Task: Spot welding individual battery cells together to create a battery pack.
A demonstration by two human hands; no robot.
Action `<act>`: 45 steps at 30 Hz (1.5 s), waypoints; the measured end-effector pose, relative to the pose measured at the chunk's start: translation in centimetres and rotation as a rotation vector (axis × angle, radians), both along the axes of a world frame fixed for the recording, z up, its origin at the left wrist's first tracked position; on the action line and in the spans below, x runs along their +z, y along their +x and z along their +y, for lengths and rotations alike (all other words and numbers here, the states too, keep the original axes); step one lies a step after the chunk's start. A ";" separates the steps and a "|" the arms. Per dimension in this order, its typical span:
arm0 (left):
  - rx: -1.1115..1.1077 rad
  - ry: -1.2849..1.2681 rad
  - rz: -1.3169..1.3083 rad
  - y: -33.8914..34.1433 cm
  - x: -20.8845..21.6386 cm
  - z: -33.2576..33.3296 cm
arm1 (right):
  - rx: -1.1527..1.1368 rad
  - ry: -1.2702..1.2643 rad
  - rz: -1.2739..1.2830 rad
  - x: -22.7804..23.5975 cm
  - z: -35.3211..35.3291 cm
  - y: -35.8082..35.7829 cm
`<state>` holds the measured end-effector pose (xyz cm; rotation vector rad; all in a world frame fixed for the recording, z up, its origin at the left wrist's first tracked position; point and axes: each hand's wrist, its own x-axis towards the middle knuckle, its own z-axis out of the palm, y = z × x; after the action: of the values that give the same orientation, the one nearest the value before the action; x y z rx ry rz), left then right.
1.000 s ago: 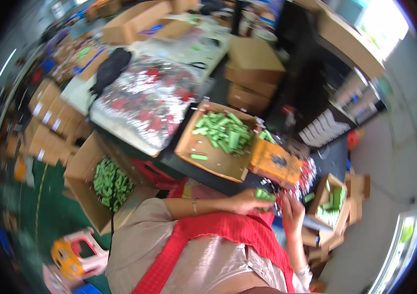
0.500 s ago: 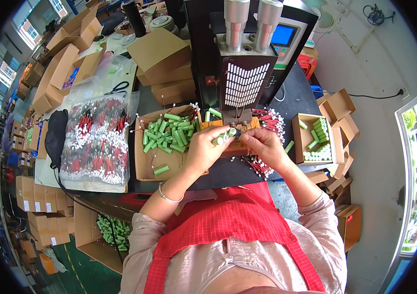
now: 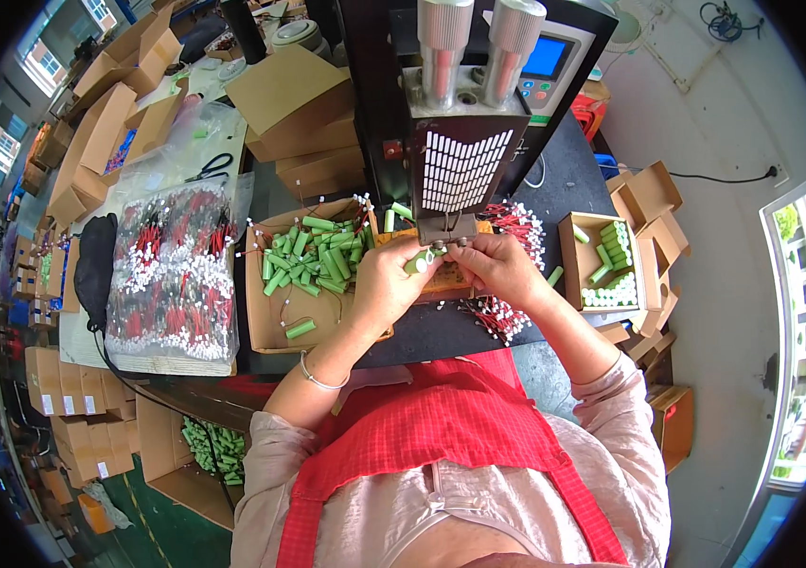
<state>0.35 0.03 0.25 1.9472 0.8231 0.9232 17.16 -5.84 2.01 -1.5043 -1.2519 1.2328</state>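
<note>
- Left grip [image 3: 387, 284]: thumb and fingers curled round a green plastic-wrapped cylinder with a pale end [image 3: 417, 262]; whether it has more than one, cannot tell.
- Right grip [image 3: 505, 269]: thumb and fingertips drawn together at the grey metal block [image 3: 446, 227]; what sits between them, hidden.
- Cylinder's long axis slanted, lower left to upper right; pale end toward wearer, far end toward the block, partly hidden by fingers.
- Lies at left fingertips, between the two hands, just below the block, above the orange block [image 3: 445, 282].
- Grey metal block at the foot of the black upright machine with white bars [image 3: 467, 170].
- Left: shallow brown cardboard box [image 3: 325, 308] of loose green cylinders.
- Nearer wearer: red and black wires with white connectors [image 3: 500, 320], on the black table [image 3: 407, 339].
- Right: small cardboard box [image 3: 573, 273], green cylinders partly in rows.
</note>
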 end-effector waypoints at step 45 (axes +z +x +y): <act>-0.053 -0.502 -0.228 -1.1 -0.9 0.6 | -0.150 0.678 -0.649 -1.7 -3.0 0.2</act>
<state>-0.72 0.66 -0.61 1.3969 0.7757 0.7964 17.32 -8.81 0.34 -1.4609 -1.7005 0.1420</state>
